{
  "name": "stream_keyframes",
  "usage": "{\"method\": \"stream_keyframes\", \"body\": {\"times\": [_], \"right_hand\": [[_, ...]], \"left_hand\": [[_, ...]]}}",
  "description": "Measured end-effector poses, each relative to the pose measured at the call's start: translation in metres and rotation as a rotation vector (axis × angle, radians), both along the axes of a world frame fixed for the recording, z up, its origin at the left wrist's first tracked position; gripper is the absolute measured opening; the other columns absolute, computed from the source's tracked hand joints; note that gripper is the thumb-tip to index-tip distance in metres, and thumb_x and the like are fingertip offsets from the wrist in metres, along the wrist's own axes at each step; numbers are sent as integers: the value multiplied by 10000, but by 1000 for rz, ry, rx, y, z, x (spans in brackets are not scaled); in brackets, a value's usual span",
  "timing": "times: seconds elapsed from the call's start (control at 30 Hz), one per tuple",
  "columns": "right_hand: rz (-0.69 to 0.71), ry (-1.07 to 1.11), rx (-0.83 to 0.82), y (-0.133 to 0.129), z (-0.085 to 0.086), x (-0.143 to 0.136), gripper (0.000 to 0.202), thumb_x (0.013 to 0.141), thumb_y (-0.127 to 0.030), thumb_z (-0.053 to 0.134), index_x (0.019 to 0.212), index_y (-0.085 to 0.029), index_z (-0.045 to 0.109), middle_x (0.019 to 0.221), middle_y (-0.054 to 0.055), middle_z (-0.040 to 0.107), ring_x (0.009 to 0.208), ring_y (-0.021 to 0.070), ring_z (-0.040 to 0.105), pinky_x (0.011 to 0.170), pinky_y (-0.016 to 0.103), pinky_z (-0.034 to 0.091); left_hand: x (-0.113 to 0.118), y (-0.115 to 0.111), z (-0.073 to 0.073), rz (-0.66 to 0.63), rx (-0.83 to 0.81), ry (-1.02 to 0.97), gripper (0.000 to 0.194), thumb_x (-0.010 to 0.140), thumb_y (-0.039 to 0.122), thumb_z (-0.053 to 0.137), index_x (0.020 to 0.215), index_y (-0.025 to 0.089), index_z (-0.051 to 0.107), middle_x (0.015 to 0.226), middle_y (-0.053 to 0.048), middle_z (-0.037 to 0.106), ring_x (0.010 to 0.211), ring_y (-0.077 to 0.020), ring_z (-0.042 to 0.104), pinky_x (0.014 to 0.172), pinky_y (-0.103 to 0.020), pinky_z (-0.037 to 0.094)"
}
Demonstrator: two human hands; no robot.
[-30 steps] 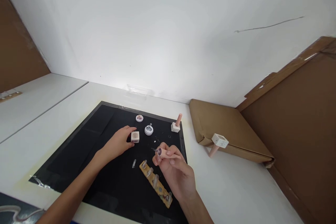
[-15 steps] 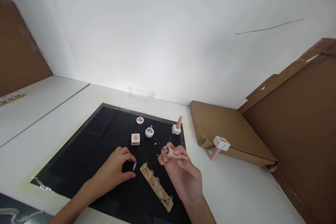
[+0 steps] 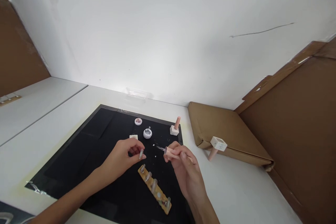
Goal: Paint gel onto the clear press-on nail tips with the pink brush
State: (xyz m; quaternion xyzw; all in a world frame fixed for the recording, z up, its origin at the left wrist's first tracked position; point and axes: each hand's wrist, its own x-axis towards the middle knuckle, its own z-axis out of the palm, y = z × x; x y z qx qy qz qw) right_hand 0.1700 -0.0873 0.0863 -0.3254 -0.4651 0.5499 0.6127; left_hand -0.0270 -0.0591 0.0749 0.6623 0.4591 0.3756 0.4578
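My left hand [image 3: 123, 155] pinches a small pale nail tip [image 3: 141, 154] between thumb and fingers, over the black mat. In my right hand [image 3: 187, 168] is a nail polish brush [image 3: 170, 152] with a pink cap, its bristles pointing left toward the nail tip but apart from it. Below and between the hands lies a yellowish strip [image 3: 157, 193] with several clear nail tips standing on it. Partly covered by my left hand is a white square bottle [image 3: 133, 137]. A small open white jar [image 3: 147, 133] sits beyond the hands, something small on its rim.
A round white lid [image 3: 138, 121] and a square bottle with a pink cap [image 3: 174, 130] stand at the back of the black mat [image 3: 86, 140]. Another pink-capped bottle [image 3: 218, 144] is upside down against a flat cardboard box [image 3: 225, 126] at right. A white wall rises behind.
My left hand has lifted the nail tip from low over the mat and moved right, closer to the brush, now hiding part of the square bottle. The brush now points more sideways.
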Motion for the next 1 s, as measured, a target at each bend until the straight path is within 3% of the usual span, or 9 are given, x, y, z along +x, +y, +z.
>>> {"method": "stream_keyframes", "body": {"times": [0.1, 0.23, 0.43, 0.53, 0.73, 1.0], "right_hand": [[-53, -73, 14, 0, -1, 3, 228, 796, -440, 674, 764, -222, 729, 750, 22, 526, 665, 162, 477, 661, 321, 380], [-64, -181, 3, 0, -2, 4, 274, 789, -466, 674, 966, -262, 716, 700, 0, 535, 623, 144, 467, 607, 285, 399], [-49, -351, 12, 0, -4, 1, 303, 820, -522, 607, 949, -274, 725, 700, 9, 584, 626, 138, 534, 603, 255, 442], [-28, -352, 54, -2, -6, 0, 320, 829, -539, 584, 956, -287, 735, 789, 32, 645, 650, 146, 583, 612, 256, 469], [-10, -367, 128, -3, -10, -6, 347, 851, -539, 549, 973, -273, 735, 683, 40, 672, 618, 175, 631, 609, 282, 508], [-40, -483, 156, -3, -6, -12, 230, 886, -427, 557, 978, -292, 720, 802, 22, 676, 640, 139, 658, 609, 217, 539]], "left_hand": [[8, 5, 3, -57, -40, -108, 120, 686, 221, 718, 664, 163, 616, 648, -1, 617, 618, -142, 576, 598, -241, 455], [14, 8, -6, -113, -109, -304, 149, 674, 226, 747, 641, 150, 623, 636, 5, 593, 598, -124, 544, 567, -231, 433], [10, 7, -11, -168, -225, -559, 129, 623, 218, 808, 625, 143, 703, 696, -16, 623, 638, -121, 538, 585, -231, 433], [7, 6, -9, -164, -266, -592, 70, 631, 178, 803, 670, 162, 747, 731, -19, 642, 658, -121, 550, 602, -230, 441], [6, 4, -12, -135, -230, -578, 115, 686, 118, 741, 756, 199, 784, 837, -39, 681, 761, -153, 616, 675, -248, 482], [9, 4, -16, -87, -164, -576, 59, 632, 89, 766, 620, 135, 731, 678, -8, 607, 586, -96, 548, 536, -196, 435]]}}
